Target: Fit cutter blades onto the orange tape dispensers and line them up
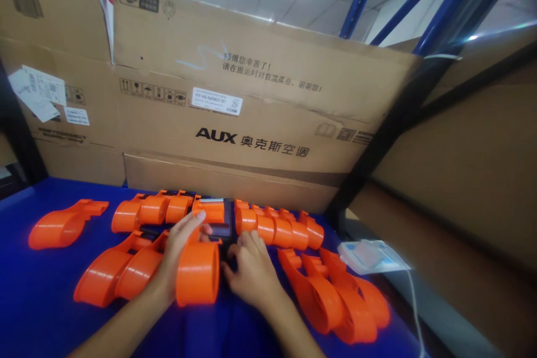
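Observation:
On the blue table [37,291] lie several orange plastic housings with round ends. My left hand [176,254] wraps round one orange housing [198,273] that stands in front of me, its thumb stretched toward a black part [222,224] behind it. My right hand [251,268] rests just right of that housing, fingers curled against its edge and the black part. What the right fingers grip is hidden.
A row of orange housings [272,226] lines the back of the table, more lie at the left [62,226] and right [331,296]. Large AUX cardboard boxes [251,123] stand behind. A white device with a cable [369,254] sits at the right edge, by a blue rack [436,17].

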A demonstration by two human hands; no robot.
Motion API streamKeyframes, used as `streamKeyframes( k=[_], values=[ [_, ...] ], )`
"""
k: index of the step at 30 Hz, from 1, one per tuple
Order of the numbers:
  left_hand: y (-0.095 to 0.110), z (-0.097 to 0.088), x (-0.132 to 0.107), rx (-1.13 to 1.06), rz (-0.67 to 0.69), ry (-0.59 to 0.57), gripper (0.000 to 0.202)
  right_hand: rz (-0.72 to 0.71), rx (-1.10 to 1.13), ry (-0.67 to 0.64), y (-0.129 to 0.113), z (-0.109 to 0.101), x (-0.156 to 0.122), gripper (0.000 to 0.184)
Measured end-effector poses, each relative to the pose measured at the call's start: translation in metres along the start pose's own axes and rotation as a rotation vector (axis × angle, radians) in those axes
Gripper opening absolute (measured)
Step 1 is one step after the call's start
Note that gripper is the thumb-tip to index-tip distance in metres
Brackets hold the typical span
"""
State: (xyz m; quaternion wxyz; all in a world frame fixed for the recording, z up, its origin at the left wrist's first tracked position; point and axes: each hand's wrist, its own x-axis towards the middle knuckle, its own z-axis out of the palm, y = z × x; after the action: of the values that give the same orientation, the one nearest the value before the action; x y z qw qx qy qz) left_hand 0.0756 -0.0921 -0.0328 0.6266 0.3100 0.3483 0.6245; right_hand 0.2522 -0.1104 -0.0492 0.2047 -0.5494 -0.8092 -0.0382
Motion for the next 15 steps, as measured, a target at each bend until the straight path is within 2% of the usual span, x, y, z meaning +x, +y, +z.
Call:
streamKeyframes(
  k=[6, 11, 13, 15],
  values=[
    [-0.003, -0.001, 0.002, 0.016, -0.013, -0.012, 0.037, 0.045, 0.132, 0.123, 0.001, -0.005, 0.005, 0.006],
    [-0.004, 0.002, 0.003, 0.085, 0.039, -0.005, 0.038, 0.178, 0.561, 0.207, 0.01, -0.015, 0.009, 0.012],
    [-0.004, 0.005, 0.002, 0.114, 0.069, -0.002, 0.038, 0.224, 0.742, 0.294, 0.013, -0.019, 0.01, 0.014],
    [-0.003, 0.008, -0.001, 0.142, 0.08, -0.02, 0.038, 0.244, 0.834, 0.414, 0.014, -0.024, 0.011, 0.016]
  ],
)
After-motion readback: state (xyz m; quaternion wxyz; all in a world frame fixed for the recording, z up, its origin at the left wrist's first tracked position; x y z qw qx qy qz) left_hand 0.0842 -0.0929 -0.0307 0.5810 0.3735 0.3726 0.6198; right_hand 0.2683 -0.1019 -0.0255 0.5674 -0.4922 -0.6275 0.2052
